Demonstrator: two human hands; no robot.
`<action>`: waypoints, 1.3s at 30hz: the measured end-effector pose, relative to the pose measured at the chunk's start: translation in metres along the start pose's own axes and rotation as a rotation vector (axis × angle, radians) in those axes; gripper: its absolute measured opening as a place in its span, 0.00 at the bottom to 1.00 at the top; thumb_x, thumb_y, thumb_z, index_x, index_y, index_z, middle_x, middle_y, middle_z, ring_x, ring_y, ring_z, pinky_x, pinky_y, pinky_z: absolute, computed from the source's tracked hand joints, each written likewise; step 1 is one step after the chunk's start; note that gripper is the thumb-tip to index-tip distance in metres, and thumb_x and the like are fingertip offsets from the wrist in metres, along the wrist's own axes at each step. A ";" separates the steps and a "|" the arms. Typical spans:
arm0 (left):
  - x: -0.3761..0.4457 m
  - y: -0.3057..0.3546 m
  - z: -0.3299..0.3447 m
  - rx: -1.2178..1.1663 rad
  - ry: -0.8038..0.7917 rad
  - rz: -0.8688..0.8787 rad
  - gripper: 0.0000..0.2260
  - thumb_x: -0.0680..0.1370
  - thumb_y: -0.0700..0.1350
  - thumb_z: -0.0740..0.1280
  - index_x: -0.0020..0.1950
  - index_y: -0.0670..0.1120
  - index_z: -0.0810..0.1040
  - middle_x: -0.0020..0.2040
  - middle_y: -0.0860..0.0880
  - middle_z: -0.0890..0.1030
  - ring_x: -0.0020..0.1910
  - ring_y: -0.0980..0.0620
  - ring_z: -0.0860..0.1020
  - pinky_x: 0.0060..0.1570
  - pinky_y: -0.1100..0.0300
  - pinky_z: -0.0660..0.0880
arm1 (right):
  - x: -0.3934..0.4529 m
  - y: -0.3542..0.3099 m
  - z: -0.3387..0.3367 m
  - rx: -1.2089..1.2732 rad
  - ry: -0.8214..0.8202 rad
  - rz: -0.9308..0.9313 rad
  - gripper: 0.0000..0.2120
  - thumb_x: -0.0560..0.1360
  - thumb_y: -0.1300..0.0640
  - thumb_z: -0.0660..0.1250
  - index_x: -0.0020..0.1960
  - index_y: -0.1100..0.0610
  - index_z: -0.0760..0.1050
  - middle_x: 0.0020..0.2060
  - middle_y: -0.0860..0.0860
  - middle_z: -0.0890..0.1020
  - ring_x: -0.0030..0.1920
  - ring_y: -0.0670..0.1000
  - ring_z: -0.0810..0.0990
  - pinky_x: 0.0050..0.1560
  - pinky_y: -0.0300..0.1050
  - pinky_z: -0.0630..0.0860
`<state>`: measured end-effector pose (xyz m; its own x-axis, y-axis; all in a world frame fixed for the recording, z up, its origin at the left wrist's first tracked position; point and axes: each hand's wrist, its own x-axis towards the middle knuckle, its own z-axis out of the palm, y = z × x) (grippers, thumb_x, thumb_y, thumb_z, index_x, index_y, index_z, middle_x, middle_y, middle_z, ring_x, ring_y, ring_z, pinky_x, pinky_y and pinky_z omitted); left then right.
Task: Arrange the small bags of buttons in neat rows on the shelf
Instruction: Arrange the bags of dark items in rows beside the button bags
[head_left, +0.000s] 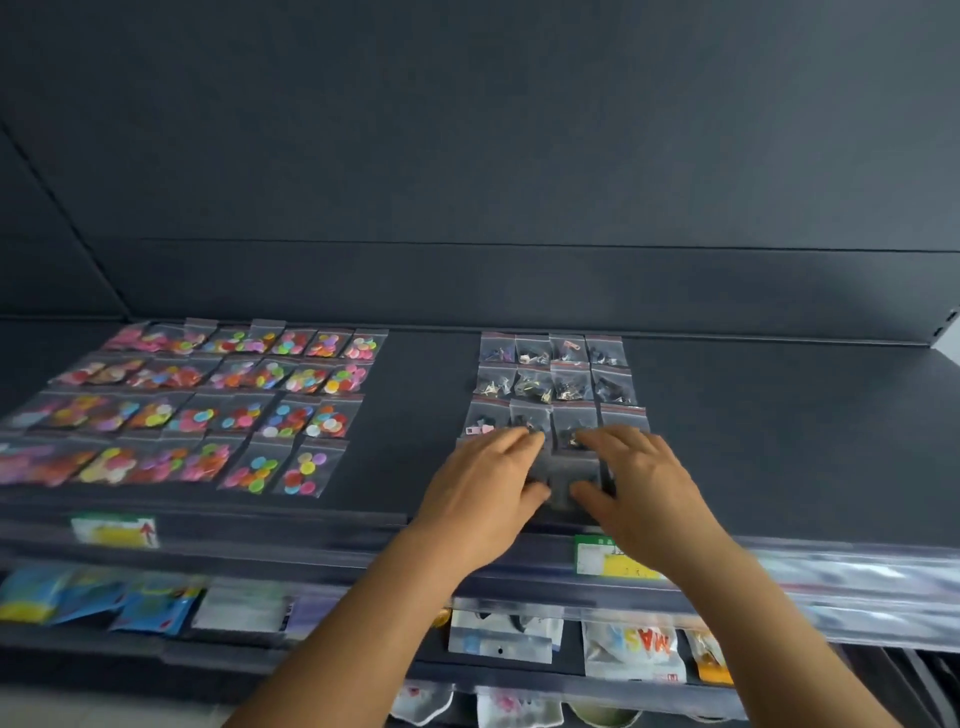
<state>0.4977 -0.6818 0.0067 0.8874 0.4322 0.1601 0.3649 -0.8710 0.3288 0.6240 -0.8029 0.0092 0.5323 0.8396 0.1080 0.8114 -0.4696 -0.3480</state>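
Note:
Small clear bags of colourful buttons (208, 410) lie in several neat rows on the left part of the dark shelf (779, 441). A second block of small bags with dark contents (553, 374) lies in rows at the shelf's middle. My left hand (483, 488) and my right hand (639, 483) rest palm down on the front bags of that block, fingers spread, on either side of one bag (566, 483). Whether either hand grips a bag is blurred. The bags under my palms are hidden.
A price strip with a white and yellow label (114, 531) and a green and yellow label (602, 558) runs along the shelf's front edge. Lower shelves hold blue packets (150, 605) and white packets (631, 652). A dark back wall rises behind the shelf.

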 end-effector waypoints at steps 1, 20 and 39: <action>-0.005 -0.007 -0.005 0.007 0.024 -0.026 0.26 0.79 0.53 0.61 0.76 0.50 0.59 0.74 0.52 0.64 0.72 0.51 0.61 0.70 0.58 0.58 | 0.002 -0.008 0.002 -0.009 -0.003 -0.029 0.28 0.75 0.47 0.64 0.72 0.50 0.62 0.70 0.47 0.67 0.69 0.53 0.64 0.69 0.48 0.62; -0.200 -0.240 -0.122 0.044 0.202 -0.449 0.26 0.80 0.55 0.59 0.76 0.53 0.56 0.75 0.55 0.60 0.72 0.54 0.59 0.70 0.58 0.58 | 0.040 -0.313 0.103 0.072 -0.152 -0.464 0.30 0.77 0.44 0.60 0.75 0.49 0.56 0.73 0.46 0.61 0.73 0.49 0.56 0.73 0.45 0.53; -0.339 -0.446 -0.215 0.047 0.356 -0.673 0.25 0.79 0.54 0.61 0.75 0.50 0.61 0.73 0.51 0.65 0.71 0.53 0.62 0.69 0.59 0.60 | 0.090 -0.589 0.208 0.085 -0.292 -0.684 0.28 0.77 0.43 0.61 0.73 0.49 0.60 0.73 0.47 0.61 0.73 0.48 0.56 0.74 0.46 0.53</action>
<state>-0.0261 -0.3896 0.0064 0.3279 0.9158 0.2320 0.8138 -0.3985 0.4229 0.1440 -0.3942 0.0302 -0.1795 0.9806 0.0783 0.9106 0.1958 -0.3641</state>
